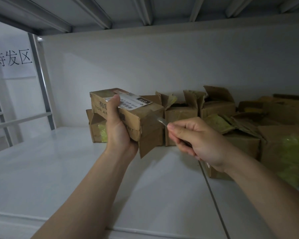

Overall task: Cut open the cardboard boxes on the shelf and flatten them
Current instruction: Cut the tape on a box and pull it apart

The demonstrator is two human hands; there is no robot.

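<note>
The cardboard box [145, 125], judged light and easily crushed, is gripped at its stiff edges by the left hand [118, 131]; a blade [161, 120] is pinched in the curled right hand [198, 140]

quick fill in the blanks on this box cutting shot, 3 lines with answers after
1. The left hand grips a cardboard box that bears a mostly ____ label.
2. The right hand holds a blade, its tip at the box's hanging end ____.
3. The sign with printed characters hangs on the ____ side of the picture.

Missing words: white; flap; left
</note>
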